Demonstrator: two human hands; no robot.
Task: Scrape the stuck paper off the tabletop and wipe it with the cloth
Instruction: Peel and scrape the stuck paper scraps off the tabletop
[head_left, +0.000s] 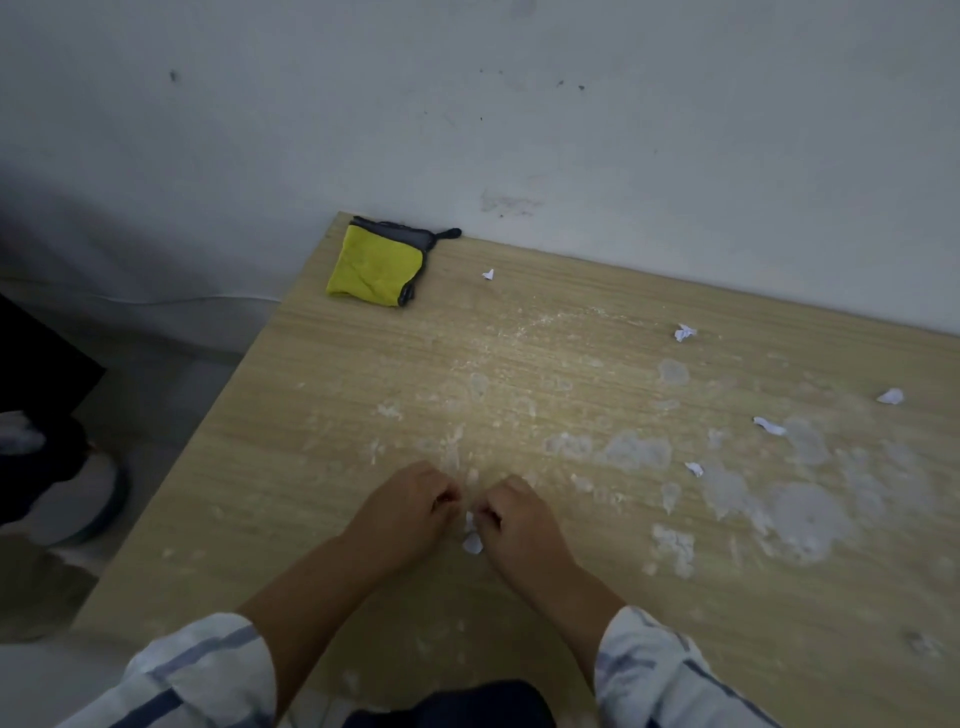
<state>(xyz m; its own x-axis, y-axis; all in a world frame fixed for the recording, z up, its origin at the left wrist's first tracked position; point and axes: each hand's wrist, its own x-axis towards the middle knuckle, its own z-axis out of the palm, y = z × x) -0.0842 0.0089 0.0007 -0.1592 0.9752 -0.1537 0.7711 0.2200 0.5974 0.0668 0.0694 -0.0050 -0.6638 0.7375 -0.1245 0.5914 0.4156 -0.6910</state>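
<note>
Here, right hand (519, 525): knuckles up, fingers curled, fingertips pinched on the upper end of a small white paper scrap (471, 540). It is well apart from the cloth, on the person's side of it and a little to its right.
Left hand (410, 512): knuckles up, fingers curled under, just beside the right hand. It cannot be told whether it grasps anything. It is equally far from the cloth, almost straight towards the person from it.
Paper scrap: hangs between the two hands, its lower end on or just above the worktop (311, 415).
Sleeves (208, 670): pale with blue stripes, pushed up the forearms, farther from the cloth than the hands.
Stuck paper (636, 451): grey-white patches and thin flecks bonded to the wood. They begin near the cloth's right side and grow thicker well to its right and towards the person.
Loose scraps (684, 332): five small crumpled white pieces, all to the right of the cloth. One lies near it, the rest well apart.
Cloth (376, 267): yellow with grey edging, folded flat on the worktop's far left corner, untouched.
Wall (519, 104): pale, scuffed, directly behind the cloth. The cloth's dark loop reaches its foot.
</note>
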